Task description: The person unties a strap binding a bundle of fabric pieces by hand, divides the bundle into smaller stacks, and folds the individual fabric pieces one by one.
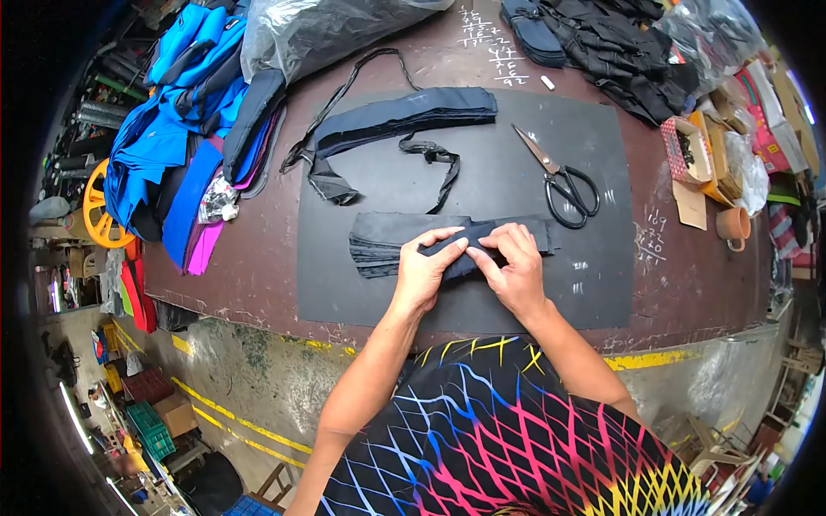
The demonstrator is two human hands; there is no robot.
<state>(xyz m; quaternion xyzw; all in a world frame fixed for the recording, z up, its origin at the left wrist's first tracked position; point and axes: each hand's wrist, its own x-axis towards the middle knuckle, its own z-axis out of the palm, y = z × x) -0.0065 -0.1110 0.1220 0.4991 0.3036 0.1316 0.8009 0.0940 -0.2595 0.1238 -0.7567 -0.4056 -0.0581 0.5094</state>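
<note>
A dark fabric piece [462, 261] is pinched between my two hands near the front of the black mat. My left hand [426, 265] grips its left part, thumb on top, while my right hand [514, 265] holds it from the right with the thumb close to the left one. Beneath and beside my hands lies a fanned stack of dark fabric strips [374, 245]. Farther back sits a thicker stack of navy strips [409, 119], with a black cloth tie [443, 176] trailing in front of it. Scissors [561, 179] rest on the mat, slightly spread, beyond my right hand.
The black mat [344, 297] covers the middle of a brown table [258, 275]. Blue garments [172, 112] pile up at left, beside a grey plastic bag [335, 34]. Black fabric [602, 56], a small box [688, 150] and a brown mug [733, 226] stand at right. Chalk [548, 82] lies at the back.
</note>
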